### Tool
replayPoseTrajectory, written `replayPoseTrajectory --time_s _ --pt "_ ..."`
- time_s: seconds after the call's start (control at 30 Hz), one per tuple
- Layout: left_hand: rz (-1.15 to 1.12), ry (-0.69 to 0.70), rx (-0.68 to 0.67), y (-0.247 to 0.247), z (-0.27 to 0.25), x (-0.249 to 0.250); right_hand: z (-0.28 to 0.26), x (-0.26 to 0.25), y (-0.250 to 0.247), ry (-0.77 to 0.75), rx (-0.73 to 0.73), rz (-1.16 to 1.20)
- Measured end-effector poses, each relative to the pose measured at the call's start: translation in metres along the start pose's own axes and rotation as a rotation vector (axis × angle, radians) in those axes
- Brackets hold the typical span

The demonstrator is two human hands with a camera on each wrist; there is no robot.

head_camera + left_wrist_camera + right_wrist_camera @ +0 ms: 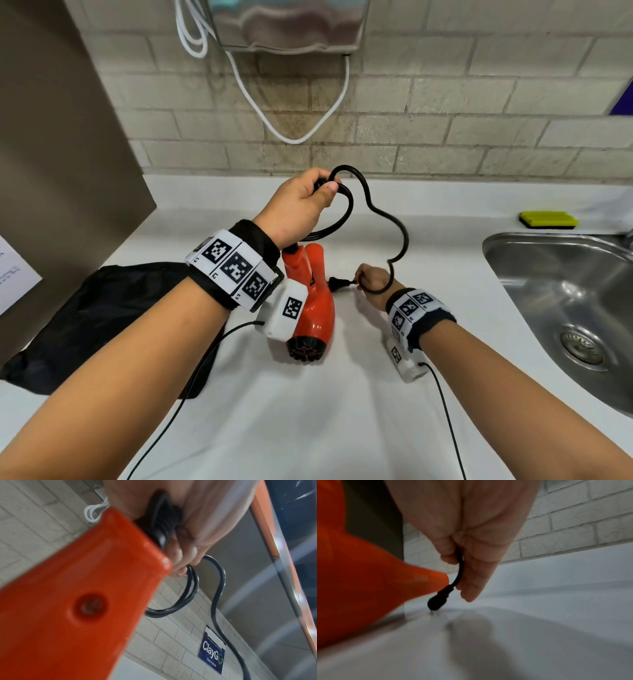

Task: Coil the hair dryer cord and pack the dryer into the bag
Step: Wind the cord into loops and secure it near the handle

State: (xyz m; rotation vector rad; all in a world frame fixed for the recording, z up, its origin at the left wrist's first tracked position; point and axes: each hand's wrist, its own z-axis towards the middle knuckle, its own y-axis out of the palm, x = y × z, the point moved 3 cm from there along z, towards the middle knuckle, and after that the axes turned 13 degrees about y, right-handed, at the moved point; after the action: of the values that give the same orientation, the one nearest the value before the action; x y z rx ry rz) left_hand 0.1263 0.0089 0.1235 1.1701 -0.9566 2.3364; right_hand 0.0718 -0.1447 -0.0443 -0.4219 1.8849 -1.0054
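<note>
Head view shows a person standing at a white counter (342, 411) beside a steel sink (548, 274). An orange hair dryer (315, 308) lies on the counter between the two arms. Its black cord (400, 236) is partly coiled: the left hand (298, 209) is raised above the dryer with fingers curled around a few gathered loops, thumb pressed on top. One loose stretch of cord arcs through the air down to the right hand (373, 284), which pinches the cord just behind the plug (337, 283), low over the counter beside the dryer.

Judging by this, the coiling looks mostly done, with a last loop and the plug end left to gather. The packing has not begun: a black bag (102, 325) lies flat on the counter just left of the dryer, under the left forearm.

Left wrist view shows a blue wall sign (212, 651) reading "ClayGo"; smaller lines read something like "Clean as you go", though blur makes that uncertain. The square black-and-white marker codes on both wristbands carry no readable words.
</note>
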Motion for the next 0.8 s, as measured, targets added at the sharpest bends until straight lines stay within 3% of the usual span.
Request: replayPoseTrajectory --time_s 0.27,0.4,0.53,0.8 --pt "-0.030 -0.031 0.070 0.000 0.007 -0.002 -0.039 -0.026 -0.068 -0.056 0.429 0.759" --pt "-0.033 -0.034 0.122 0.002 0.009 -0.003 -0.063 -0.043 -0.097 -0.190 0.473 0.987" --pt "-0.038 -0.029 0.133 0.005 0.011 -0.002 -0.079 -0.058 -0.112 -0.304 0.473 1.022" --pt "-0.022 -0.023 0.170 0.011 0.014 0.001 -0.093 -0.067 -0.111 -0.406 0.617 1.060"
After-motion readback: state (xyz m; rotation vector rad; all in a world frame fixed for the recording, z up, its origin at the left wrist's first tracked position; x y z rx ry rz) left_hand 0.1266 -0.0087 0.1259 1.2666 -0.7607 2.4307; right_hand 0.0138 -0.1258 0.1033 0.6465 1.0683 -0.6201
